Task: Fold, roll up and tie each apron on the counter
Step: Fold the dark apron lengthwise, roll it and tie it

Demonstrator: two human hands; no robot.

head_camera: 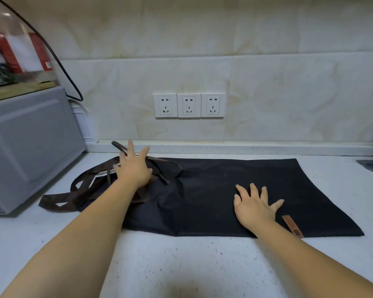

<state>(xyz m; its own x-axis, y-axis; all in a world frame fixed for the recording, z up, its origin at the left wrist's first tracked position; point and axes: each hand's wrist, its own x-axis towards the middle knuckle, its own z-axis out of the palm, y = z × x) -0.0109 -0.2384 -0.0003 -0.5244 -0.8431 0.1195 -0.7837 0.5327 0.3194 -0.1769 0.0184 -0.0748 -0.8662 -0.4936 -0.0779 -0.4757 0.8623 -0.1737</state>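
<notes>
I see the dark apron (213, 190) flat mid-frame, its straps (48, 202) tangled beside the microwave (30, 147). My left hand (134, 168) and right hand (254, 205) press it, fingers spread, gripping nothing.

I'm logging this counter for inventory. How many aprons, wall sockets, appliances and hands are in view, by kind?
apron: 1
sockets: 3
appliance: 1
hands: 2, the left hand and the right hand
Total: 7
</notes>
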